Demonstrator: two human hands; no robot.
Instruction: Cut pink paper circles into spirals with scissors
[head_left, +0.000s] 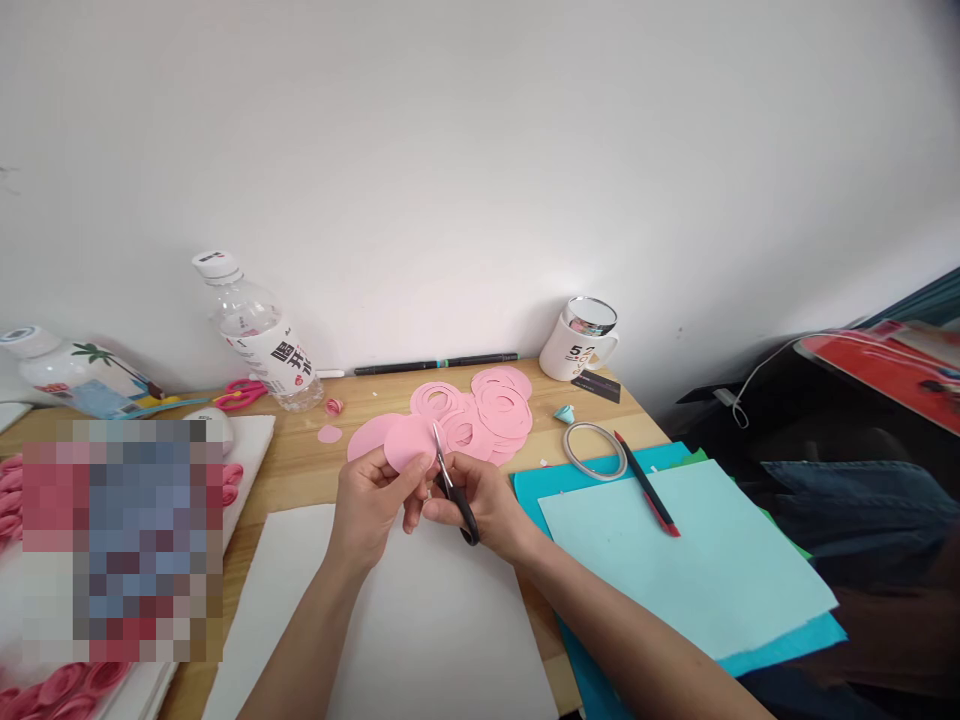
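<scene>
Centrally, a pink paper disc (pixel 409 442) is located above the far end of a white sheet (pixel 435 620), its near edge pinched between thumb and fingers of the left hand (pixel 371 490), while the right hand (pixel 476 495) is closed around black-handled scissors (pixel 454 490) whose blades overlap the disc's right edge. Directly behind, pink paper rings (pixel 499 420) lie piled on the desk (pixel 300 475). Farther right, a white mug (pixel 562 350) stands near the wall (pixel 450 200).

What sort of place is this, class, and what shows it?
Probably a craft desk: the right hand holds scissors, with cut pink paper rings and blue sheets nearby.
</scene>
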